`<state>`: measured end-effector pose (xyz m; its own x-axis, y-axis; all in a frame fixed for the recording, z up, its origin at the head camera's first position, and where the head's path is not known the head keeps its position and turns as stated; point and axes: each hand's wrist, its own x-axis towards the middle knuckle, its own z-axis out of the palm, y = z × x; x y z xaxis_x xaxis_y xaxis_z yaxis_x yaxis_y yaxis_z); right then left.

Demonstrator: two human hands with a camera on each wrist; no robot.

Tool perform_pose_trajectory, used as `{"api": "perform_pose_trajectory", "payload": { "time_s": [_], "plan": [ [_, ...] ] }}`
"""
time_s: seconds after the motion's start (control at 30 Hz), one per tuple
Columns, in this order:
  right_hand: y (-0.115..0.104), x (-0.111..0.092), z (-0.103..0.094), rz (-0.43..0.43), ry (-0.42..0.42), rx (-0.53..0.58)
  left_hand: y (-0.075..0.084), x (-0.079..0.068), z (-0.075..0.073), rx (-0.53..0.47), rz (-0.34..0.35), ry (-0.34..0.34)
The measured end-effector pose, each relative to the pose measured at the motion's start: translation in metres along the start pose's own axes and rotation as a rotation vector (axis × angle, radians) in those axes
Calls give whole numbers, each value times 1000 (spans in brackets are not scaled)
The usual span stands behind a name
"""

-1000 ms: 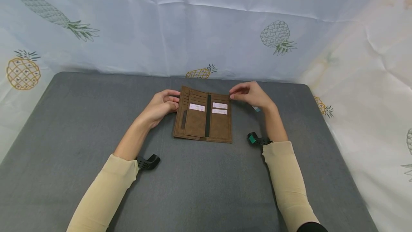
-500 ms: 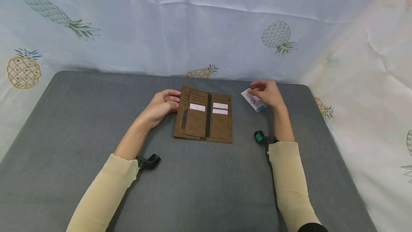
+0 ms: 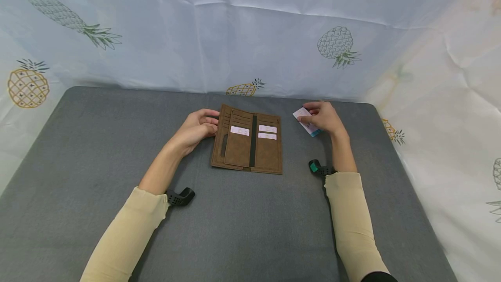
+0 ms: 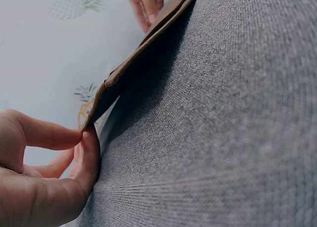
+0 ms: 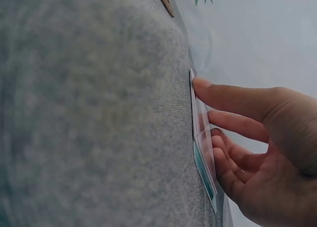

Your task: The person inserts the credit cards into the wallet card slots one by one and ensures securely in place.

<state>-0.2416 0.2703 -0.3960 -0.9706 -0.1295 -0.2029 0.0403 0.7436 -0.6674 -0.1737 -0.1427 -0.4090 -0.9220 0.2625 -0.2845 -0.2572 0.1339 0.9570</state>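
A brown bifold wallet [image 3: 237, 151] lies spread open on the table, with white card strips showing in its slots. My left hand [image 3: 195, 127] pinches its left edge between thumb and finger, and that side is raised off the cloth in the left wrist view. Right of the wallet, my right hand [image 3: 324, 117] grips a white and pink card [image 3: 300, 115] by its edges, thumb on the near side and fingers on the far side. In the right wrist view, this card [image 5: 204, 142] overlaps another with a teal band [image 5: 204, 175], close over the cloth.
Grey cloth covers the table [image 3: 242, 225]. A pineapple-print curtain [image 3: 164, 34] hangs right behind the table's back edge and along its right side. Black wrist cameras [image 3: 182, 197] jut inward from both forearms.
My right hand has moved right from the wallet's right edge to the cards, then shifted slightly, its thumb now nearer the card's left edge. The left hand and wallet stay put.
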Motion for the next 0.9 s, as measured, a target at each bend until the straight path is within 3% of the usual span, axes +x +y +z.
{"api": "perform_pose_trajectory", "payload": {
  "time_s": [0.53, 0.9],
  "plan": [
    [8, 3, -2, -69, 75, 110, 1, 0, 0, 11, -9, 4],
    [3, 2, -5, 15, 46, 263, 2, 0, 0, 12, -14, 3]
  ]
}}
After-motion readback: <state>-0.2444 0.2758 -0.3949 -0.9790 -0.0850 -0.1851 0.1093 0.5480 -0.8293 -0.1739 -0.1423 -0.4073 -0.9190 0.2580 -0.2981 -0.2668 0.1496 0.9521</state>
